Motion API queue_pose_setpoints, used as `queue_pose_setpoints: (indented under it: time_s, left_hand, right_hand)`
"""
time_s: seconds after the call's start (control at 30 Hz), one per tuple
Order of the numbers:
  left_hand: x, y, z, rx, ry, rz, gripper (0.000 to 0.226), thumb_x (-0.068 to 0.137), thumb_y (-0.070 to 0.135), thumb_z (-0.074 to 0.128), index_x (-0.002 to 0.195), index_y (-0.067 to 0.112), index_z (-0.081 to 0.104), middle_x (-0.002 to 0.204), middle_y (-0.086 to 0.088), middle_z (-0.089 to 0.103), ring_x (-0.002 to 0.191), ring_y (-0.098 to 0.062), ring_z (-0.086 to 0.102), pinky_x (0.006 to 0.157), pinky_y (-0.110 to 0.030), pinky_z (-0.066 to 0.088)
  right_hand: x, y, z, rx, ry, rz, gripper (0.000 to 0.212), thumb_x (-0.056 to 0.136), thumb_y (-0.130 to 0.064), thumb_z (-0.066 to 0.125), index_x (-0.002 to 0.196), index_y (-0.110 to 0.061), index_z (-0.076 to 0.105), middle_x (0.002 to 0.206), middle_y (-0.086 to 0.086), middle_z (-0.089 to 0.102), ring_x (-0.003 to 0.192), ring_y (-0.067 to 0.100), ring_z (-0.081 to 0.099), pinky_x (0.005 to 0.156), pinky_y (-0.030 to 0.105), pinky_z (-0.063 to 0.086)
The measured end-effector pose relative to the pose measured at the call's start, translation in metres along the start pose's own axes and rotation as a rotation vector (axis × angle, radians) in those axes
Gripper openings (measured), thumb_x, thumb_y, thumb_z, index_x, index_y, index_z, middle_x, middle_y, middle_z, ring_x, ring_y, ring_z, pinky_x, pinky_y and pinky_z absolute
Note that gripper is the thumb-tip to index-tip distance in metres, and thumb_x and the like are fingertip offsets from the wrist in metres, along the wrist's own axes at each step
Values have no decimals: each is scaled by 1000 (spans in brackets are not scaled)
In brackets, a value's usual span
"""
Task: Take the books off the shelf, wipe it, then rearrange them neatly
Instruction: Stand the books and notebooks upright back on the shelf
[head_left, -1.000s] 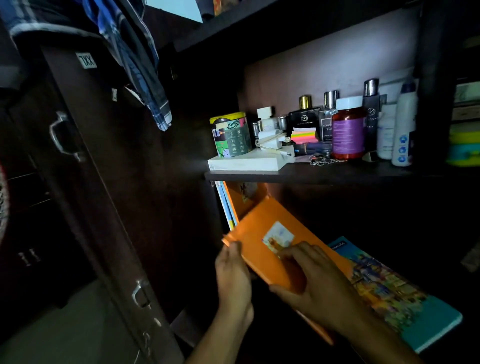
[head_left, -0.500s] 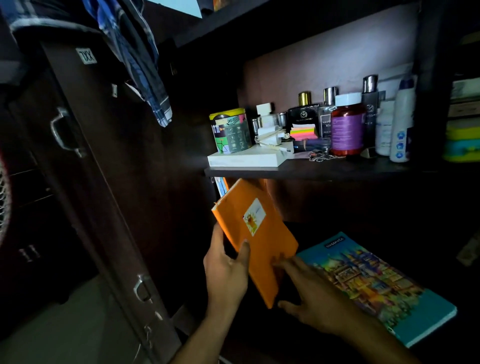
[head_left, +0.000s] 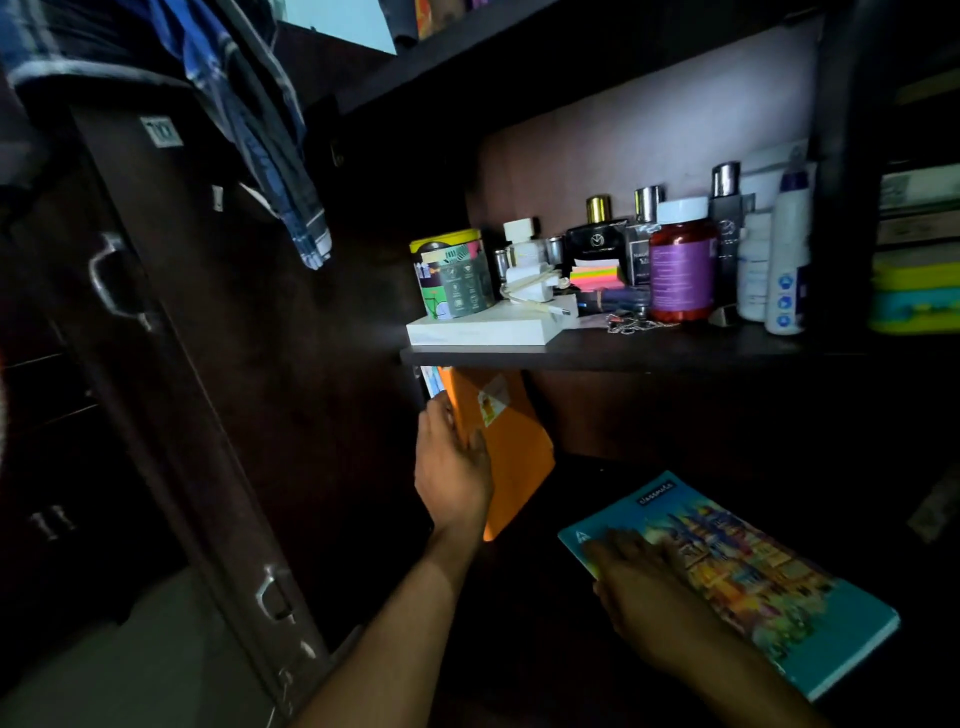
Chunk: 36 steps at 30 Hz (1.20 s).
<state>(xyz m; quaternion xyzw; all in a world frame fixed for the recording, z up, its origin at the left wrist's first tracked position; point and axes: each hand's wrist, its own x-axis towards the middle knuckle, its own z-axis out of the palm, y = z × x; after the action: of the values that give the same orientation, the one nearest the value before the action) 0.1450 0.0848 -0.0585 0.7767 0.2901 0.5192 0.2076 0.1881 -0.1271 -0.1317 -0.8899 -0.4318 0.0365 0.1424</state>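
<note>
Dim lower shelf (head_left: 649, 467), rearranging step: our left hand (head_left: 453, 467), grip around the orange book (head_left: 511, 441), stands it upright at the left end; our right hand (head_left: 649, 597), fingers flat, rests on the teal notebook (head_left: 753, 582), which we judge needs lifting next.

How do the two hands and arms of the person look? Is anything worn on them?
Both forearms are bare as far as the picture shows: no sleeve, no glove. The left hand shows no ring, watch or band on its back or wrist. The right hand lies in dim light and is a little blurred; nothing worn can be seen on it either.
</note>
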Motion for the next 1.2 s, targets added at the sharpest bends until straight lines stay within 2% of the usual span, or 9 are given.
queue_pose_setpoints:
  time_s: [0.2,0.4,0.53,0.63,0.73,0.83,0.93,1.03,1.2]
  left_hand:
    - [13,8,9,-40,22,-143,49,85,30,80,110,31,39,118,6,53,100,-24,63,78,-41,53]
    - [-19,14,0,-133,-32,-229,43,89,59,68,107,36,38,110,12,60,97,-18,65,79,-42,56]
    - [-80,20,-29,-423,-442,-493,45,90,73,46,107,33,60,96,4,70,78,-14,69,59,-32,54]
    - [-110,40,-45,-647,-788,-605,25,102,51,47,114,36,63,103,10,73,87,-5,71,64,-37,58]
    - [-113,48,-54,-787,-718,-645,23,100,32,54,118,33,67,109,4,75,93,-9,70,73,-37,57]
    - [-99,53,-63,-869,-626,-621,27,98,12,57,121,16,68,111,-11,76,91,-20,72,74,-32,58]
    - [-80,49,-69,-811,-483,-512,24,99,6,57,116,17,70,108,-10,77,98,-28,74,86,-40,60]
    - [-65,35,-80,-646,-311,-321,20,100,16,58,111,31,66,105,1,77,100,-25,74,88,-48,59]
    - [-81,19,-95,-499,-280,-220,23,98,23,65,118,32,58,101,18,74,90,-6,74,82,-44,62]
  right_hand:
    - [-1,-3,1,37,32,-10,58,107,-19,37,161,-28,17,168,5,17,156,24,10,126,51,7]
    - [-6,-17,-25,181,166,-54,65,99,-9,43,156,-35,23,152,-3,42,129,17,54,106,33,45]
    - [-13,-29,-31,310,342,-124,56,103,-17,42,153,-38,29,154,-10,41,133,9,50,105,25,42]
    - [-20,-39,-26,461,464,-247,40,102,-22,51,134,-44,42,126,-12,63,111,3,61,87,21,49]
    - [-22,-41,-24,651,470,-300,32,90,-33,63,113,-44,44,110,-19,67,103,-4,64,85,28,54]
    - [-21,-41,-25,808,442,-335,45,85,-32,75,118,-41,45,124,-23,64,118,-3,60,96,23,52]
    - [-19,-39,-26,605,495,-362,53,80,-48,72,125,-44,46,137,-33,48,130,-8,46,105,14,39]
    - [-10,-29,-21,402,597,-283,62,73,-62,67,128,-43,45,143,-21,45,132,3,42,108,30,38]
    - [-5,-19,-15,479,227,-173,52,82,-60,73,121,-48,40,125,-30,46,116,-5,50,97,23,50]
